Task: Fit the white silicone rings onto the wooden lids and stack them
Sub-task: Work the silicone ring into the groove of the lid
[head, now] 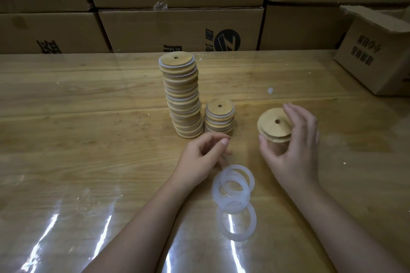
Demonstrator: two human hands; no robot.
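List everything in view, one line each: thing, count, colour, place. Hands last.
Tall stack of round wooden lids with white rings: one stack, tan and white, table centre.
Short stack of ringed wooden lids: one, tan and white, right of the tall stack.
Bare wooden lids: a few, tan, in the right hand.
Loose white silicone rings: at least three, overlapping, between the forearms.
Brown cardboard boxes: many, stacked behind; one open at right.
Wooden table: one, tan, glossy clear cover.
Left hand: empty, beside rings.
Right hand: grips bare lids.

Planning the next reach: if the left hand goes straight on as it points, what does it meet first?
Likely the base of the short stack, just beyond the left hand; depth is unclear.
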